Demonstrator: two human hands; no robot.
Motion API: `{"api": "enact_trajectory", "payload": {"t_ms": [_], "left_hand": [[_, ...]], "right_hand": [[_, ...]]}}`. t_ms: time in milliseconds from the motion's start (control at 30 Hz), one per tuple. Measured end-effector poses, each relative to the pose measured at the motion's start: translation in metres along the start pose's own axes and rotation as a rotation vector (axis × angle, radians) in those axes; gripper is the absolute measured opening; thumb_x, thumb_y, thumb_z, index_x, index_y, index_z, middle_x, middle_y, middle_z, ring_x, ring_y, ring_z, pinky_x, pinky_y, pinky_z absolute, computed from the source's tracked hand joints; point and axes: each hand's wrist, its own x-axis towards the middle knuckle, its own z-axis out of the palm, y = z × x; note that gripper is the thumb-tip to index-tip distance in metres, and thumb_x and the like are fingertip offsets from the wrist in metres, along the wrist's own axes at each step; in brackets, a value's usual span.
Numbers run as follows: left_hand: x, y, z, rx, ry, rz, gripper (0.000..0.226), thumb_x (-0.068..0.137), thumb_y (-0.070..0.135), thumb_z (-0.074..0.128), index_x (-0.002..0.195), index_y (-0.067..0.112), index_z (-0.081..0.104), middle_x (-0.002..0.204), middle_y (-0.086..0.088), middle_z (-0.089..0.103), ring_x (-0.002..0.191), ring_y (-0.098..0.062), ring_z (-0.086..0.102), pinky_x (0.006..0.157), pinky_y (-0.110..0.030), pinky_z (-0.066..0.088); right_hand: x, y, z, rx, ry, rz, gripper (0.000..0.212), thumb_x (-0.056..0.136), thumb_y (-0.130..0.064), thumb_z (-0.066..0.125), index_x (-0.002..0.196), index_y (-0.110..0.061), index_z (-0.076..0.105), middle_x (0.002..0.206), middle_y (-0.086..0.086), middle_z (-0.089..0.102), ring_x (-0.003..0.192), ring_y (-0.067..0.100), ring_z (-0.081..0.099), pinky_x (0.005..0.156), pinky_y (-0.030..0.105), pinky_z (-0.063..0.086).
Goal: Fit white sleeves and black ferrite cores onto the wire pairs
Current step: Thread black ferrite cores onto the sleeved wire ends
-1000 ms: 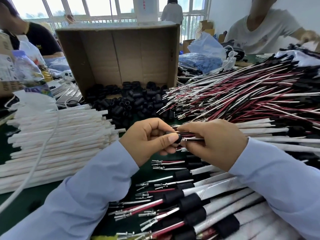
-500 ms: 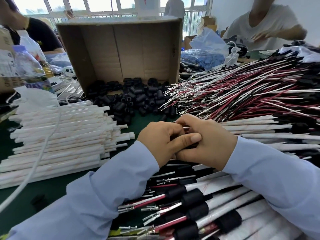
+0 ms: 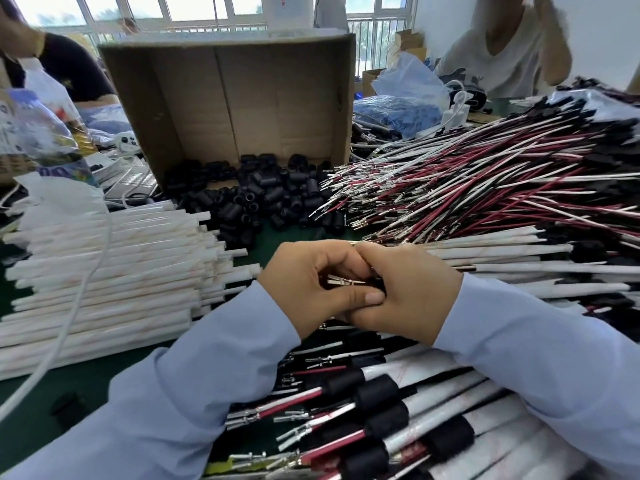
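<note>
Your green bench (image 3: 86,382) sits in a bright room under a row of windows (image 3: 194,8), with an open cardboard box (image 3: 242,98) tipped on its side ahead of you. Red, white and black wire pairs (image 3: 485,185) are heaped to your right, white sleeves (image 3: 104,271) are stacked to your left, and black ferrite cores (image 3: 263,199) spill from the box. Your left hand (image 3: 304,285) and right hand (image 3: 415,292) meet at centre, both curled round one held pair (image 3: 346,281), its metal terminals showing between your fingers.

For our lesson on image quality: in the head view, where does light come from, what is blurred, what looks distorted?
Head view: daylight from the windows, blown out white; the far person's raised arm is motion-blurred; the wide lens stretches the wearer's forearms toward the bottom corners.
</note>
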Motion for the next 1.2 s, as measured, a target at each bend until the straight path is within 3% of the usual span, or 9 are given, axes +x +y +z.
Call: {"api": "enact_trajectory", "payload": {"t_ms": [133,267,467,567,700,800,967,1067,1200], "left_hand": [[-0.001,0.001,-0.005,0.226,0.068,0.056,0.035,0.08,0.053,0.06,0.064,0.022,0.064,0.055,0.011,0.059,0.054,-0.007,0.055,0.053,-0.025,0.045],[-0.005,0.008,-0.019,0.26,0.034,0.123,0.037,0.089,0.047,0.056,0.063,0.021,0.066,0.052,0.009,0.06,0.05,-0.007,0.056,0.048,-0.018,0.04],[-0.03,-0.001,-0.036,0.427,-0.217,-0.04,0.031,0.079,0.055,0.06,0.073,0.027,0.071,0.069,0.011,0.062,0.068,-0.005,0.06,0.063,-0.023,0.047],[-0.043,0.001,-0.042,0.353,-0.193,0.017,0.022,0.08,0.053,0.061,0.077,0.033,0.07,0.078,0.015,0.061,0.076,-0.002,0.061,0.068,-0.013,0.044],[-0.046,0.006,-0.034,0.36,-0.175,0.035,0.021,0.081,0.05,0.056,0.078,0.031,0.064,0.078,0.015,0.059,0.074,-0.006,0.059,0.065,-0.016,0.044],[-0.044,0.008,-0.028,0.254,-0.115,-0.027,0.023,0.083,0.05,0.052,0.077,0.031,0.064,0.066,0.013,0.061,0.057,-0.007,0.06,0.055,-0.013,0.043],[-0.046,0.009,-0.033,0.179,-0.006,-0.051,0.022,0.08,0.049,0.057,0.078,0.031,0.069,0.061,0.009,0.065,0.052,-0.009,0.062,0.052,-0.016,0.048],[-0.048,0.013,-0.035,0.29,-0.052,-0.041,0.028,0.079,0.056,0.055,0.078,0.033,0.07,0.075,0.015,0.065,0.069,-0.008,0.064,0.063,-0.022,0.05],[-0.071,0.027,-0.04,0.552,-0.111,-0.068,0.061,0.07,0.09,0.024,0.11,0.054,0.053,0.11,0.034,0.048,0.106,0.012,0.047,0.082,-0.019,0.043]], "right_hand": [[-0.001,0.005,-0.009,-0.092,0.017,-0.066,0.029,0.081,-0.052,0.052,0.072,-0.024,0.049,0.064,-0.008,0.046,0.072,0.02,0.049,0.062,0.032,0.037],[-0.006,0.01,-0.027,0.005,-0.092,-0.095,0.061,0.074,-0.075,0.028,0.077,-0.025,0.063,0.077,-0.01,0.047,0.081,0.011,0.046,0.072,0.036,0.043],[-0.009,0.025,-0.031,0.013,-0.303,0.036,0.031,0.089,-0.052,0.047,0.092,-0.024,0.061,0.081,-0.003,0.059,0.074,0.015,0.054,0.07,0.032,0.045],[-0.01,0.027,-0.032,-0.084,-0.311,0.04,0.023,0.088,-0.053,0.05,0.09,-0.031,0.058,0.07,-0.008,0.056,0.064,0.009,0.05,0.064,0.031,0.043],[-0.011,0.021,-0.035,0.067,-0.284,0.011,0.053,0.066,-0.075,0.048,0.09,-0.031,0.065,0.066,-0.005,0.058,0.061,0.009,0.053,0.063,0.034,0.048],[-0.012,0.01,-0.027,0.172,-0.306,-0.137,0.046,0.074,-0.064,0.057,0.092,-0.024,0.07,0.074,-0.003,0.061,0.072,0.017,0.058,0.071,0.042,0.049],[-0.01,0.012,-0.034,0.139,-0.266,-0.172,0.035,0.08,-0.051,0.059,0.09,-0.02,0.073,0.084,-0.008,0.061,0.083,0.011,0.055,0.079,0.036,0.045],[-0.013,0.013,-0.041,0.147,-0.284,-0.109,0.048,0.07,-0.062,0.054,0.089,-0.023,0.075,0.088,-0.007,0.061,0.084,0.009,0.058,0.079,0.033,0.047],[-0.012,0.014,-0.034,-0.034,-0.333,0.045,0.06,0.078,-0.068,0.029,0.097,-0.022,0.061,0.088,-0.002,0.06,0.084,0.017,0.056,0.079,0.035,0.047]]}}
